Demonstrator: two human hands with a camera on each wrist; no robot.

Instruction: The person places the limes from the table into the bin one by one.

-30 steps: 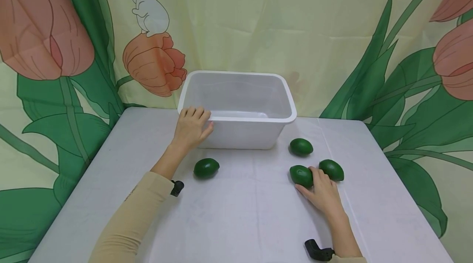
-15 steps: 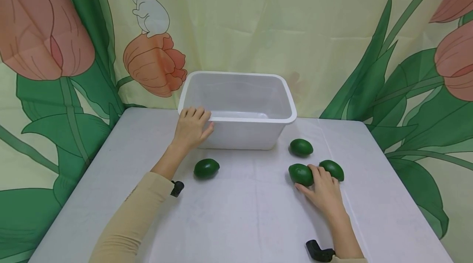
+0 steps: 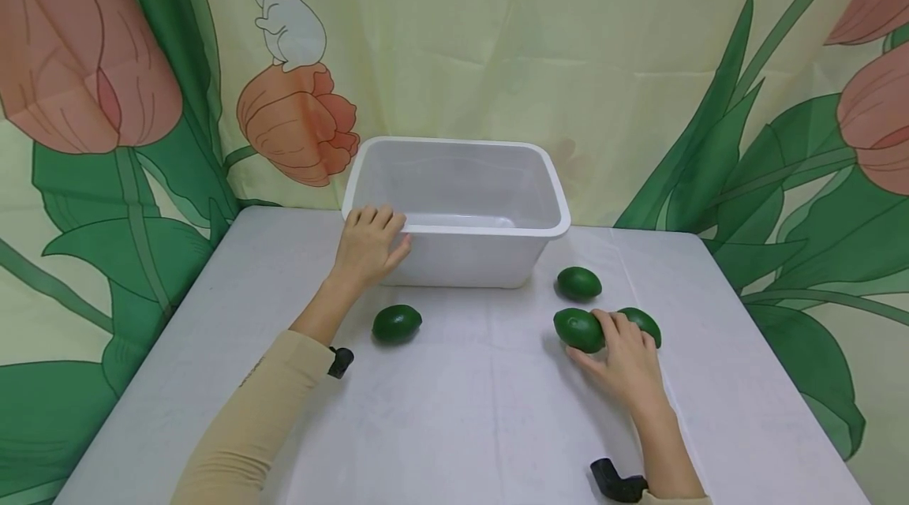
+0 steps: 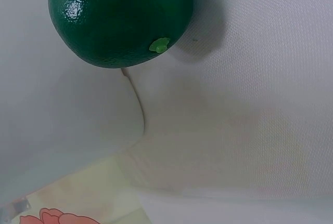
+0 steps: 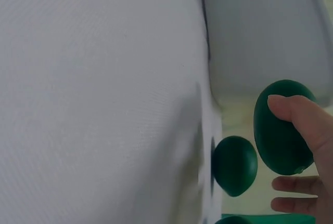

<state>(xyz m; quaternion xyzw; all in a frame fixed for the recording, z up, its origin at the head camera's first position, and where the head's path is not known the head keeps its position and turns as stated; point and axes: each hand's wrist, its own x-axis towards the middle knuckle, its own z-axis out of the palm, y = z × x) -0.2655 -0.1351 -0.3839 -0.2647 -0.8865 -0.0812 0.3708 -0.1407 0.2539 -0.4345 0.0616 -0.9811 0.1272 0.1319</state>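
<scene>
My left hand (image 3: 367,248) grips the near-left rim of a white plastic tub (image 3: 461,260), its fingers over the edge and thumb along the outer wall. My right hand (image 3: 625,359) pinches a green lime (image 3: 577,330) between thumb and fingers. In the right wrist view the held lime (image 5: 278,141) hangs clear of the tabletop, thumb across its side. Partly covered by that hand, a second lime (image 3: 642,323) lies to its right. Another lime (image 3: 578,283) rests behind the held one, near the tub's right corner. Below the left wrist sits one more lime (image 3: 396,324).
A white cloth covers the table (image 3: 454,410). Behind it hangs a pale yellow curtain (image 3: 483,39) printed with tulips and a white animal. Small black devices, such as this wrist camera (image 3: 616,481), are worn at both wrists.
The right hand has raised its lime slightly off the table and moved it a little away from me. The left hand and the tub have stayed put.
</scene>
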